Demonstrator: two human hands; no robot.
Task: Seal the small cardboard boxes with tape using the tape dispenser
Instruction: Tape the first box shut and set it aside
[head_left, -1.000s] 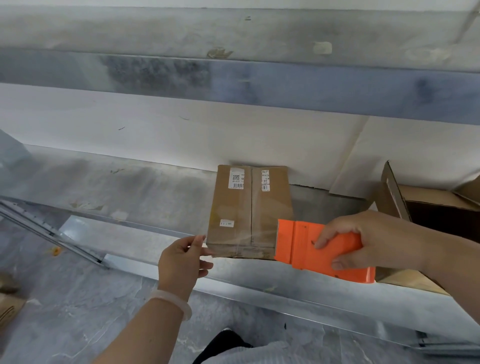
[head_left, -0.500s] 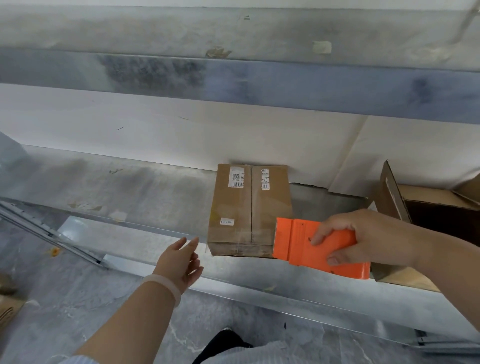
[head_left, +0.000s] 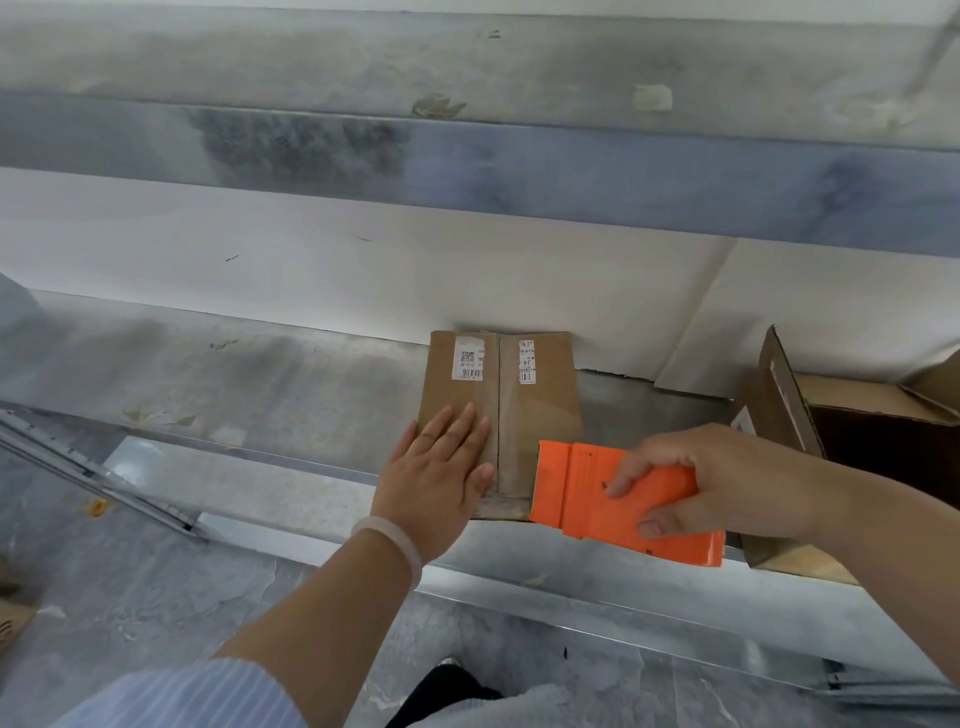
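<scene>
A small brown cardboard box (head_left: 535, 410) lies on the metal shelf (head_left: 270, 379), its two top flaps meeting at a centre seam, with white labels near the far edge. My left hand (head_left: 441, 473) rests flat on the near left flap, fingers straight. My right hand (head_left: 717, 483) grips the orange tape dispenser (head_left: 582, 488), which sits at the box's near right corner and covers that part of it.
An open, larger cardboard box (head_left: 841, 421) stands on the shelf at the right. A white wall panel runs behind the shelf and a metal beam crosses above. Grey floor lies below, with a metal rail (head_left: 93, 467) at the left.
My left hand has risen from below the shelf edge and now lies flat on the box's left flap. The dispenser in my right hand has barely moved.
</scene>
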